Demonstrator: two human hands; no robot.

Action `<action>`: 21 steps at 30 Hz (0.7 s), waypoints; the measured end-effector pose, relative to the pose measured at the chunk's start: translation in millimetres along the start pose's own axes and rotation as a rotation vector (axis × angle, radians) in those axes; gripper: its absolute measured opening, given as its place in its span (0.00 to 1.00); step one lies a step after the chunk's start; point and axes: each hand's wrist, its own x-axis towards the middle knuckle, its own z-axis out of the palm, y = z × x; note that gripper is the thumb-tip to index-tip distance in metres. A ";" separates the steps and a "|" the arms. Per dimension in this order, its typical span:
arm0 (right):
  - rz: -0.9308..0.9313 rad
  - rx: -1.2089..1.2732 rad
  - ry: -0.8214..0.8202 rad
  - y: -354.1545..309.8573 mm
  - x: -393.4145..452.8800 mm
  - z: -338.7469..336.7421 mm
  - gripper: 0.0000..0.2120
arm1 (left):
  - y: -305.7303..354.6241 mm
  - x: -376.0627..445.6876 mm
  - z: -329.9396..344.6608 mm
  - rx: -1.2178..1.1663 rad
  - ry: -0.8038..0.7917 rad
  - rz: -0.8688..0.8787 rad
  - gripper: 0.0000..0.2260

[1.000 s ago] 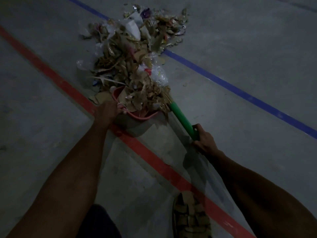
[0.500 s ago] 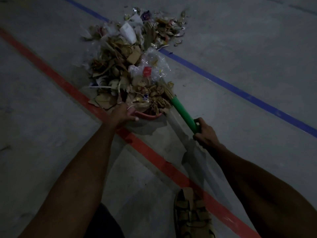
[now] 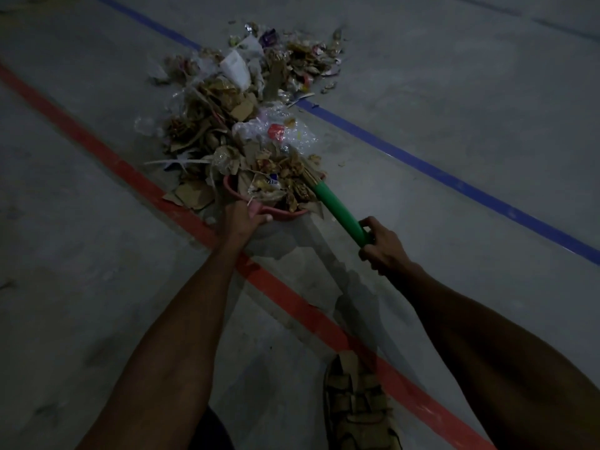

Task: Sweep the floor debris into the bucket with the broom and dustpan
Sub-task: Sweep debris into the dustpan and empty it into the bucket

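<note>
Sandal [image 3: 358, 407] sits nearest you at the bottom edge, your foot planted on the grey floor [image 3: 454, 92] just beside the red line [image 3: 285, 293], which runs diagonally from upper left to lower right. Your two bare forearms reach forward from either side of it.

Your left hand [image 3: 242, 219] grips the handle of the pink dustpan [image 3: 232, 186], fingers curled round it, right where the red line passes. The pan rests on the floor on the far side of that line, and its tray is heaped with torn cardboard and paper scraps, so only its near rim and left wall show.

Your right hand [image 3: 381, 243] is wrapped round the lower end of the broom [image 3: 337, 207], on its green sleeve. The sleeve slants up and to the left from your fist, and the straw bristles meet the litter at the pan's right edge; most of the bristles are lost among the scraps.

Beyond the pan, the debris [image 3: 227, 102] spreads away from you in a long heap: brown cardboard pieces, crumpled clear plastic with a red bit in it, white paper, and small coloured wrappers at the far end. A blue line [image 3: 454, 180] crosses the floor behind it, running under the far part of the heap.
</note>
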 end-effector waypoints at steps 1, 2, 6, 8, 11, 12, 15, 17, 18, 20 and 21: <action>-0.003 -0.004 0.005 -2.4 -0.6 -3.5 0.28 | 0.4 3.1 0.3 -0.025 0.011 0.006 0.24; -0.007 -0.007 0.009 -5.8 -1.8 -8.2 0.28 | 7.5 0.4 -2.7 -0.031 0.018 0.004 0.24; -0.031 -0.019 0.031 -20.3 -8.1 -27.4 0.28 | 30.7 -1.0 -13.1 -0.091 0.056 -0.008 0.20; -0.035 -0.023 0.045 -31.5 -11.4 -36.9 0.28 | 43.4 -0.3 -24.5 -0.119 0.070 -0.002 0.21; -0.049 -0.024 0.076 -50.6 -11.6 -48.8 0.28 | 50.8 15.1 -36.8 -0.187 0.099 0.029 0.27; -0.062 -0.025 0.081 -58.3 -11.5 -53.2 0.28 | 57.7 17.3 -44.0 -0.205 0.106 0.036 0.28; -0.112 -0.037 0.092 -82.6 -11.5 -68.4 0.28 | 93.1 5.5 -76.0 -0.204 0.128 0.004 0.24; -0.140 -0.046 0.094 -101.3 -12.7 -81.6 0.28 | 110.4 3.2 -97.0 -0.187 0.140 -0.016 0.23; -0.150 -0.052 0.092 -111.4 -14.1 -89.8 0.29 | 119.9 0.5 -108.8 -0.188 0.146 -0.028 0.23; -0.164 -0.055 0.080 -133.3 -19.4 -108.3 0.29 | 133.0 -1.0 -130.2 -0.210 0.152 -0.058 0.24; -0.172 -0.053 0.074 -142.4 -22.5 -116.8 0.30 | 140.1 -3.2 -139.5 -0.237 0.158 -0.060 0.23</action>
